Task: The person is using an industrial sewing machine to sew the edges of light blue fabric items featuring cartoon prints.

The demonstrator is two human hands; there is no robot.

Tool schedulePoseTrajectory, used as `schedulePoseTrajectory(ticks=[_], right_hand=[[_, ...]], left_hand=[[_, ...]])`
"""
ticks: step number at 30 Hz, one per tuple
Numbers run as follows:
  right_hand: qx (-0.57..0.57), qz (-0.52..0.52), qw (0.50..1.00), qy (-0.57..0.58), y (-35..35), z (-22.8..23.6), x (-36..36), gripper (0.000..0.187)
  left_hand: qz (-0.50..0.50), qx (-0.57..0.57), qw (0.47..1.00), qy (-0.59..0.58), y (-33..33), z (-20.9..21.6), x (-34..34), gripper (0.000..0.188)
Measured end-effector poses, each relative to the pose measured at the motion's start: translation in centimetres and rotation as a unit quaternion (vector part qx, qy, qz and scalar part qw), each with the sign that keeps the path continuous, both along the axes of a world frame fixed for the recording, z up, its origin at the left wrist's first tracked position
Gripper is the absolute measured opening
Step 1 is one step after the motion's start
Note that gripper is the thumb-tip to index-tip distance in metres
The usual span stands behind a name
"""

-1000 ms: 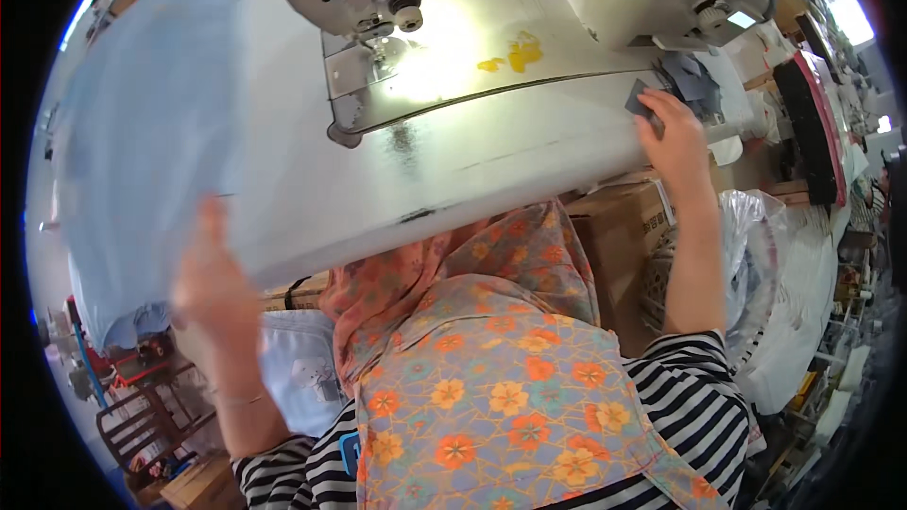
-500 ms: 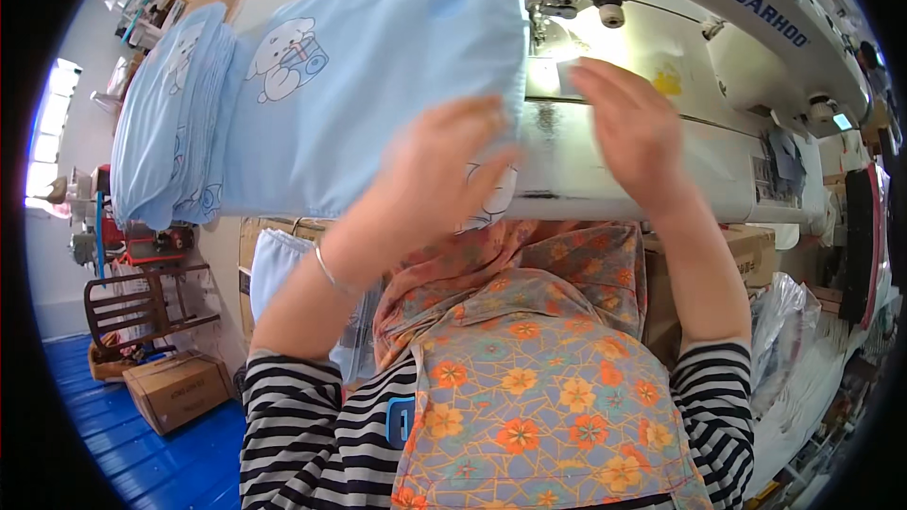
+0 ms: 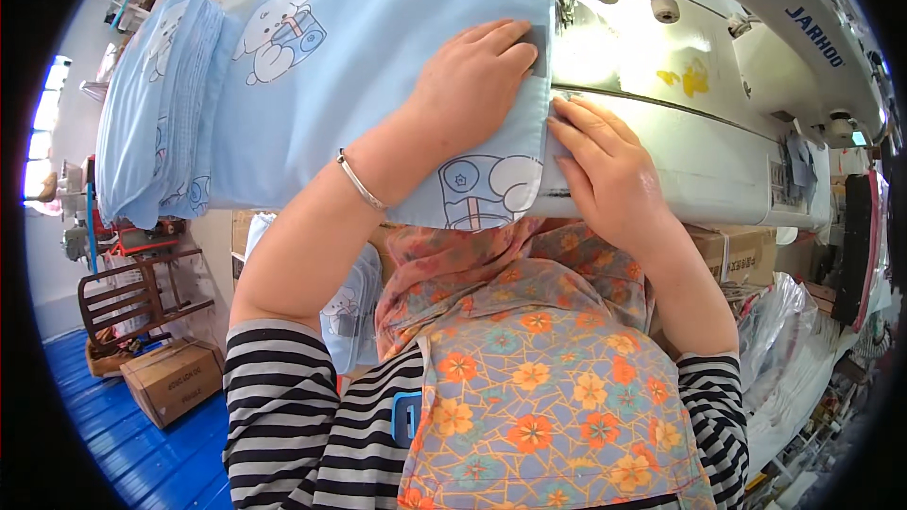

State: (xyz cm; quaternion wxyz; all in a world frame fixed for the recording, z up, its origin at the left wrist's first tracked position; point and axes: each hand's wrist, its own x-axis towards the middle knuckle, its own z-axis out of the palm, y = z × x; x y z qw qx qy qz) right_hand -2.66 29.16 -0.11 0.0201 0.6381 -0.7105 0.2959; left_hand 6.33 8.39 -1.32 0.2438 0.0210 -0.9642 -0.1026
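A light blue cloth printed with cartoon puppies lies spread on the sewing machine table. My left hand rests on it near its right edge, fingers stretched and palm down. A small dark grey label lies flat at that edge, right by my left fingertips. My right hand lies just beyond the cloth's right edge, its fingertips touching or nearly touching the edge and its thumb apart. Above both hands is the white sewing machine, its needle area beside the cloth's upper right corner.
A folded stack of the same blue cloth lies at the table's left. More blue pieces hang below the table. Cardboard boxes and a brown wooden chair frame stand on the blue floor. Clear plastic bags lie at the right.
Both hands were raised and blurred over the cloth and table; they have come down to the cloth's right edge. The small label has moved from my right fingers onto the cloth.
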Motion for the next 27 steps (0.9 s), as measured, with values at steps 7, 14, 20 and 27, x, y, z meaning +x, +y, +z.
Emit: schedulePoseTrajectory(ticks=[7, 14, 20, 27], right_hand=[[0.007, -0.001, 1.0, -0.006, 0.1, -0.2, -0.6, 0.04], [0.063, 0.07, 0.995, -0.023, 0.0, 1.2, -0.8, 0.057], [-0.047, 0.077, 0.991, 0.101, -2.2, -0.4, -2.1, 0.033], [-0.044, 0.079, 0.991, 0.1, -3.9, 0.9, -4.9, 0.016]], left_hand=[[-0.003, 0.033, 0.999, 0.01, 0.0, -0.3, -0.6, 0.03], [-0.014, 0.001, 1.0, 0.02, 0.2, -0.2, -0.2, 0.029], [-0.031, -0.019, 0.999, 0.028, 0.4, 0.3, -0.4, 0.028], [-0.004, 0.012, 1.0, 0.016, 0.5, 0.9, -2.5, 0.022]])
